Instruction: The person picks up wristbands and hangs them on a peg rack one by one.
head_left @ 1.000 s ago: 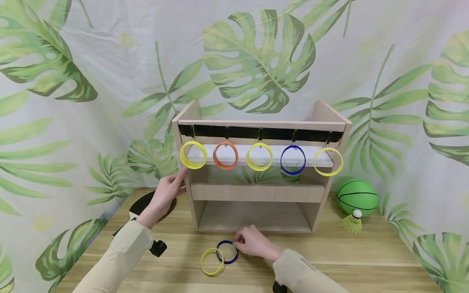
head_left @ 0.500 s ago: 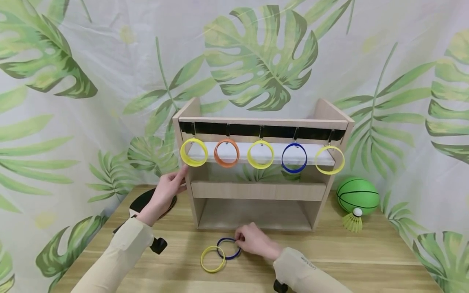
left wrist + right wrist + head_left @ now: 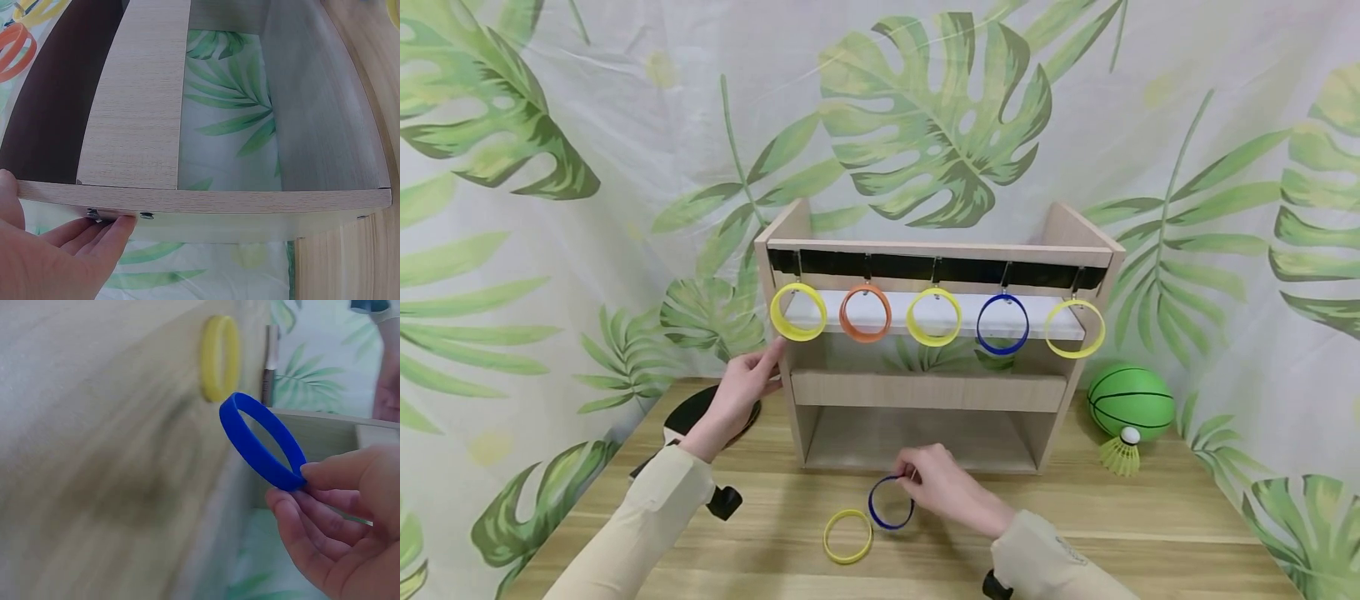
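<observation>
My right hand (image 3: 947, 487) pinches a blue silicone wristband (image 3: 253, 450) between thumb and fingertips, held up off the wooden table. A yellow wristband (image 3: 847, 559) lies on the table to its left. At the left side panel of a small wooden shelf (image 3: 928, 392) is my left hand (image 3: 739, 396). In the left wrist view its thumb lies at the panel's front edge and its fingers press the outer face. Along the shelf's black strip (image 3: 898, 266), several wristbands hang from hooks: yellow, an orange wristband (image 3: 844, 318), yellow, blue and yellow.
Right of the shelf sit a green ball (image 3: 1131, 404) and a yellow shuttlecock (image 3: 1122, 457). Behind my left forearm lies a black paddle (image 3: 688, 412), partly covered. A leaf-print cloth (image 3: 625, 167) hangs behind the table (image 3: 1112, 533).
The blue wristband, earlier overlapping the yellow one, has risen and moved right in my right hand. The yellow wristband has shifted slightly right. My left hand stays at the shelf panel.
</observation>
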A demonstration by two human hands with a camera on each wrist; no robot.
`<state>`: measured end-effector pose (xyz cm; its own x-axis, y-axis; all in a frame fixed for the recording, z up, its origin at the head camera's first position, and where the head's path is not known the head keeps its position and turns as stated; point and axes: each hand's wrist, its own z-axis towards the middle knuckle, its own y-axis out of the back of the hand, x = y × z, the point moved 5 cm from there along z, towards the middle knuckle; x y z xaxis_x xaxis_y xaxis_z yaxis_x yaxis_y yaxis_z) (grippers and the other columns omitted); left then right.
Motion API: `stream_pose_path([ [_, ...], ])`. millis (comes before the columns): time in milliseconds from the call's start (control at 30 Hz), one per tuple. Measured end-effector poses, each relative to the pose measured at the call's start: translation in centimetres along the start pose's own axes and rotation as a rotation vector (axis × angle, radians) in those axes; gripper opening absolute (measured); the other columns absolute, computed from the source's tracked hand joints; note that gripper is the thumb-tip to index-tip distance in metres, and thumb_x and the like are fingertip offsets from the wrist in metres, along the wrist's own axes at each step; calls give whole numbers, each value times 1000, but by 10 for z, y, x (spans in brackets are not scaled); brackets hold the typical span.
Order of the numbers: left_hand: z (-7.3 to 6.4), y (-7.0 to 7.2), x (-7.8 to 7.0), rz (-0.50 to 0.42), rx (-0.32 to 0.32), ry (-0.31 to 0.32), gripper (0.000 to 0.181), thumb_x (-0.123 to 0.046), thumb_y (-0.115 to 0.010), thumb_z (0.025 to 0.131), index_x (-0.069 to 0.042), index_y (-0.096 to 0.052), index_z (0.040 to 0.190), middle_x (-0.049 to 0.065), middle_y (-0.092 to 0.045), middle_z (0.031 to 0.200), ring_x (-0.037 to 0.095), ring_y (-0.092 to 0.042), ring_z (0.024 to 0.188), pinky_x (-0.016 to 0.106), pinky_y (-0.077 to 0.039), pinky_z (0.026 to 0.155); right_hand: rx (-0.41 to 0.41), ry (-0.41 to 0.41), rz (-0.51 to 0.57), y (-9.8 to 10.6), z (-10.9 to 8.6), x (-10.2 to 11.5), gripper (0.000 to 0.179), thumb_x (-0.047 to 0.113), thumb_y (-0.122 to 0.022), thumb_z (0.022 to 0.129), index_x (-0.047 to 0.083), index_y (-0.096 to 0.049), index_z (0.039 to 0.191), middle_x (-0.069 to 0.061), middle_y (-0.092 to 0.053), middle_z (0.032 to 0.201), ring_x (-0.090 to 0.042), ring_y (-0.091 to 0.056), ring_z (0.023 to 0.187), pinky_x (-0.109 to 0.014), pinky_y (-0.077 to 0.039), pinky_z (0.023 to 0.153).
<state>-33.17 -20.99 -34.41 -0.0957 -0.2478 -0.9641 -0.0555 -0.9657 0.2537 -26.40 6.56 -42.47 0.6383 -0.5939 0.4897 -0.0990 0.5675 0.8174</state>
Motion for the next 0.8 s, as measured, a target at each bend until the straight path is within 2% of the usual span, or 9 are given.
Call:
stream_pose_path([
  [100,0,-1,0,-7,4,-2,80,-62,-43,98,5,-48,143,21,-42,154,35,-44,141,37,-49,110,-45,48,-35,22,-2,10,5,-1,-72,86,4,-70,85,-7,-73,81,-8,-67,69,-10,-53,59],
  [233,0,-1,0,-8,0,-1,81,-63,-44,97,5,-49,142,21,-44,153,34,-45,141,38,-49,110,-141,114,-95,62,-6,26,6,-2,-73,84,3,-70,87,-7,-73,81,-9,-67,68,-9,-54,59],
  [500,-1,0,0,-5,0,-2,81,-63,-43,98,5,-48,143,21,-41,155,35,-44,141,38,-48,110,-308,163,-165,148,-15,57,10,-1,-74,84,6,-70,90,-4,-72,84,-8,-65,71,-11,-56,62],
  [800,0,0,0,-2,6,-2,81,-62,-43,98,4,-47,144,20,-41,155,34,-44,142,39,-48,110,-502,268,-318,228,-19,74,14,-8,-76,79,1,-70,88,-7,-73,83,-11,-68,68,-23,-60,59],
])
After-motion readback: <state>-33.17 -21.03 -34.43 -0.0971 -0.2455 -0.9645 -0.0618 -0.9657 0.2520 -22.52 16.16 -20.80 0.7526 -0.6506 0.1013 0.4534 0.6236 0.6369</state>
